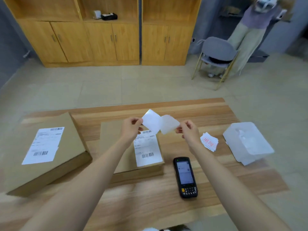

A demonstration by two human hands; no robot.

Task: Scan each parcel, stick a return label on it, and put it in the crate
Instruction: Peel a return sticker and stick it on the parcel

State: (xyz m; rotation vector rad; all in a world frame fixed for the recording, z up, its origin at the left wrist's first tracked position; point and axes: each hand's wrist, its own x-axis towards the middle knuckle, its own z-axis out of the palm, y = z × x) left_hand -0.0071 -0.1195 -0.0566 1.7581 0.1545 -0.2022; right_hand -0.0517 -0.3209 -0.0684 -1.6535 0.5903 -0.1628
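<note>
Both hands are raised above the middle parcel (123, 165), a flat brown box with a white shipping label. My left hand (131, 128) pinches a white label sheet (151, 121) at its left edge. My right hand (189, 130) pinches the translucent backing (169, 124) at its right edge; the two pieces are partly peeled apart and still joined in the middle. A larger brown parcel (41, 152) with a shipping label lies at the left. The black handheld scanner (185, 176) lies screen-up on the table, right of the middle parcel.
A small stack of return labels (209, 142) with red print lies right of my right hand. A translucent plastic bin (247, 142) stands at the table's right edge. Beyond the wooden table (208, 185) are floor, wooden cabinets (100, 39), a grey chair (216, 52) and a standing person (250, 30).
</note>
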